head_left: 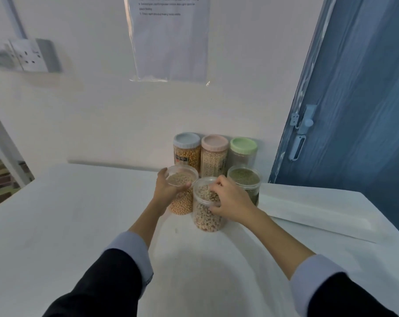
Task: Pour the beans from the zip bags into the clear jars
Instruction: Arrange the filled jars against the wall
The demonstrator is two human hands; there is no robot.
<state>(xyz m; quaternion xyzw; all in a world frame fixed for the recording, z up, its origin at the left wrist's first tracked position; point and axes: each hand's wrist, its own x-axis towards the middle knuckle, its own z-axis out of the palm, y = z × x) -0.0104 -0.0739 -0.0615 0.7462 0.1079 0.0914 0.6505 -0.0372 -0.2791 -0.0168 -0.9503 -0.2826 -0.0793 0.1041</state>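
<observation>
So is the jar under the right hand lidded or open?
Open. The jar of pale speckled beans has no lid; beans show through its mouth, and the right hand grips its rim. It stands upright, nearly full.

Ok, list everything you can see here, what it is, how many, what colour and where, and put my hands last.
Lidded jars: three in a row at the wall, lids blue-grey, pink, green.
Open clear jars: three in front; yellow beans left, speckled tan beans middle, green beans right.
Table: one, white.
Flat white packet: one, on the table, right.
Printed sheet: one, in clear plastic, on the wall.
Wall socket: one, white, upper left.
Door: one, blue, right, with a grey latch.
Left hand: grips the yellow-bean jar's rim.
Right hand: grips the speckled-bean jar's rim.
</observation>
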